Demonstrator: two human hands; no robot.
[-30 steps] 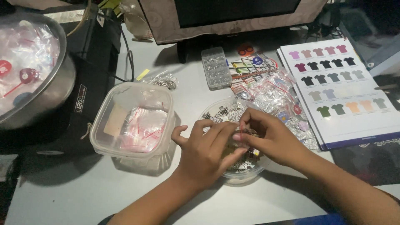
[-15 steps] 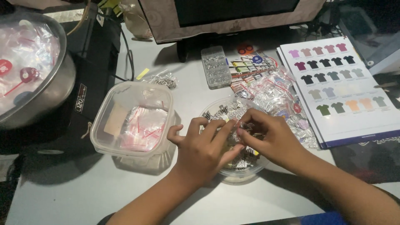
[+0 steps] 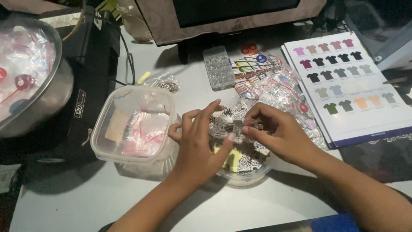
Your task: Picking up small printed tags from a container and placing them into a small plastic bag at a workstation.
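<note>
Both hands meet over a round clear bowl (image 3: 245, 178) full of black-and-white printed stickers. My left hand (image 3: 199, 144) and my right hand (image 3: 274, 131) pinch the same small clear sleeve with a sticker (image 3: 240, 126) between thumbs and fingertips, just above the bowl. To the left stands a square clear plastic tub (image 3: 133, 124) holding small clear zip bags with red strips.
A large metal bowl of plastic bags (image 3: 28, 77) sits far left on a black device (image 3: 92, 94). Behind are a monitor base (image 3: 227, 19), a clear compartment box (image 3: 218, 67), loose packets (image 3: 279, 88) and a shirt colour chart (image 3: 352, 86) at right.
Both hands have stayed over the bowl; the fingers have shifted a little as they work the small sleeve between them.
</note>
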